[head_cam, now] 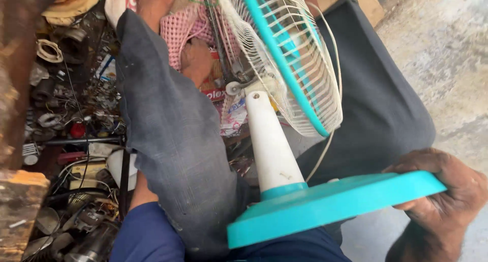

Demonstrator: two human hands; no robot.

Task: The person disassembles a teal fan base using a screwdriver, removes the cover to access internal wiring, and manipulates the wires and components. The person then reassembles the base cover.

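Concrete floor (447, 53) and a heap of scrap parts (76, 140) frame a table fan (284, 104) lying across a seated person's lap.
Right hand (447, 196) clenches the far edge of the turquoise base (325, 206); the white stem runs up and away from that grip to the tilted wire cage. Left hand is out of sight behind the dark trouser leg (173, 135), so the right is nearer.
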